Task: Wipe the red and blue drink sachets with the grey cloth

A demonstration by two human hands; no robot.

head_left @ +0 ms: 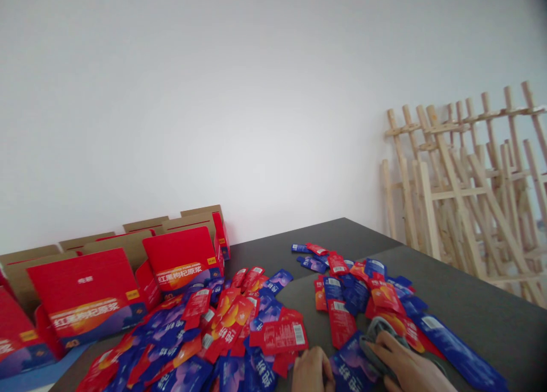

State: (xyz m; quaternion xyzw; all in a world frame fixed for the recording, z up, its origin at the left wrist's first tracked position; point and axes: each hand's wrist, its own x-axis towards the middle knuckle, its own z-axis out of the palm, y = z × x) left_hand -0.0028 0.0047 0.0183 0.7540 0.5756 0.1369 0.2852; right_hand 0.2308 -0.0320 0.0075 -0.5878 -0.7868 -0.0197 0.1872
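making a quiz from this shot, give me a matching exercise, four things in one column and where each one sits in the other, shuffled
Things:
1. boxes
2. wooden frames
3. grey cloth
4. left hand

Places:
A. leaning on the wall at the right
B. under the right hand, bottom of the picture
C. standing open along the left side by the wall
D. at the edge of the big sachet pile, bottom centre

Pairs: 1-C, 2-A, 3-B, 4-D
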